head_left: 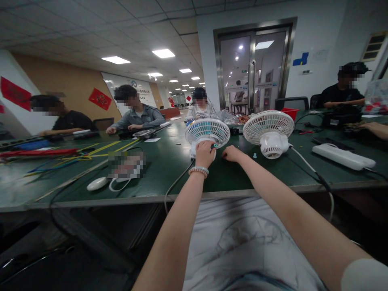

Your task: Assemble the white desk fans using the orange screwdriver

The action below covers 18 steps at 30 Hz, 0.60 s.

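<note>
A white fan (209,131) with a round grille and blue blades stands on the green table, its back toward me. My left hand (205,152) is closed over the fan's rear housing, and a bracelet circles that wrist. By its fingertips shows a small teal piece (215,146). Just right of this fan, my right hand (232,154) rests low at the tabletop with its fingers curled; what they hold, if anything, is hidden. A second white fan (269,131) stands further right, touched by neither hand. Between that fan and my right hand lies a small light-blue piece (255,155).
The green table (163,178) carries a white power strip (342,157) at right and a white mouse-like object (97,184) at left. Cables hang over the front edge, including the right fan's cord (309,167). Several people sit around the table.
</note>
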Each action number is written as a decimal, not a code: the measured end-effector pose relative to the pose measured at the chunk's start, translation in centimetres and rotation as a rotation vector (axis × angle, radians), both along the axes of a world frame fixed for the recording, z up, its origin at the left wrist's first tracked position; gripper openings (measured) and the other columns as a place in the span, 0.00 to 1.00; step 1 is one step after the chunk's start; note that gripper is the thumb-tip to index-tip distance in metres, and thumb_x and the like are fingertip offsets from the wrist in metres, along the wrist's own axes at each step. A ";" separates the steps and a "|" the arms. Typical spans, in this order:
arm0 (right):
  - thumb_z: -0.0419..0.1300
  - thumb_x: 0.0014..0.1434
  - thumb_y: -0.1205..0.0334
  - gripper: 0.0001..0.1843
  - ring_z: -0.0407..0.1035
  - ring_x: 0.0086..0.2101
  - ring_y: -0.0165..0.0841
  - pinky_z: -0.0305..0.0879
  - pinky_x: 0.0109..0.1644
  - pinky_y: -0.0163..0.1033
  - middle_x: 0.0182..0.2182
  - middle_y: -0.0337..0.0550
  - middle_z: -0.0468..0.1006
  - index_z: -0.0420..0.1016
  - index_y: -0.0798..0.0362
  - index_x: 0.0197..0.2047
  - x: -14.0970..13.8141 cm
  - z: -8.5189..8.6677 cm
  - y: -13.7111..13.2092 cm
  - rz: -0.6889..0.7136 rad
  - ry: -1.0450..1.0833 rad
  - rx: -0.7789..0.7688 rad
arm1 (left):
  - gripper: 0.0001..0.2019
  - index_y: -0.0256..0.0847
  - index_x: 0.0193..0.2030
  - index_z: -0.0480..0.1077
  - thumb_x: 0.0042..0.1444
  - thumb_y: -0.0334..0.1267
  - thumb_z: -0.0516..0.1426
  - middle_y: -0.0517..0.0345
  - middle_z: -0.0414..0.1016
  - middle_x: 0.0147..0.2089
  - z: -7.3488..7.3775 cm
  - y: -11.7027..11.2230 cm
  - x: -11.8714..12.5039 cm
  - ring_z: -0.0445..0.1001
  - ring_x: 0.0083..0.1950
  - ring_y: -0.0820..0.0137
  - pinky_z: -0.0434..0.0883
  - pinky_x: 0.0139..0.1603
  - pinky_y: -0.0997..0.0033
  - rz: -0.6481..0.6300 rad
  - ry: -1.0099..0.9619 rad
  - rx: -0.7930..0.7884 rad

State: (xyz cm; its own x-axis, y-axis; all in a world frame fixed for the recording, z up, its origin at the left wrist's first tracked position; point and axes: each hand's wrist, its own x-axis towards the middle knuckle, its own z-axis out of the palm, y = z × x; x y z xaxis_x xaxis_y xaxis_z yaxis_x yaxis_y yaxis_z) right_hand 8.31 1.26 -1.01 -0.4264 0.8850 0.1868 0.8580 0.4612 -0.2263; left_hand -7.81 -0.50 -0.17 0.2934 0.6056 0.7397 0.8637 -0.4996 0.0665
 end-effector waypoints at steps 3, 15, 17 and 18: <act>0.56 0.52 0.71 0.14 0.69 0.44 0.33 0.61 0.48 0.30 0.41 0.44 0.77 0.78 0.51 0.41 -0.2 -0.2 0.0 -0.008 0.001 0.013 | 0.11 0.43 0.43 0.67 0.52 0.35 0.52 0.55 0.73 0.45 0.0 0.0 0.0 0.65 0.52 0.65 0.57 0.55 0.62 -0.001 -0.003 0.008; 0.53 0.55 0.70 0.13 0.69 0.43 0.35 0.62 0.46 0.36 0.41 0.50 0.75 0.76 0.54 0.40 -0.8 -0.6 -0.1 -0.044 -0.086 0.032 | 0.10 0.43 0.42 0.68 0.52 0.35 0.52 0.55 0.73 0.44 0.0 0.1 -0.1 0.65 0.51 0.64 0.57 0.55 0.62 -0.006 -0.008 0.021; 0.52 0.55 0.70 0.13 0.68 0.44 0.36 0.61 0.47 0.36 0.41 0.51 0.75 0.75 0.55 0.41 -0.9 -0.6 -0.1 -0.043 -0.078 0.042 | 0.10 0.43 0.42 0.68 0.52 0.35 0.52 0.55 0.73 0.44 0.1 0.0 -0.1 0.65 0.51 0.64 0.57 0.55 0.61 -0.001 -0.006 0.018; 0.51 0.55 0.70 0.14 0.67 0.45 0.36 0.61 0.48 0.37 0.42 0.51 0.74 0.74 0.56 0.42 -1.0 -0.6 -0.1 -0.039 -0.067 0.053 | 0.10 0.43 0.42 0.68 0.52 0.35 0.52 0.55 0.73 0.44 0.0 0.1 -0.1 0.65 0.51 0.64 0.57 0.54 0.61 -0.003 -0.007 0.021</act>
State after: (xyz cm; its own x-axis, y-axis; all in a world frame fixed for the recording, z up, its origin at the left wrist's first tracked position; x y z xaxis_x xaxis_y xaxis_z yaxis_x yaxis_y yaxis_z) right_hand 7.34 1.17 -1.57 -0.4048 0.8909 0.2060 0.8880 0.4367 -0.1440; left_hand -7.90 -0.44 -0.12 0.2902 0.5894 0.7539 0.8617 -0.5035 0.0620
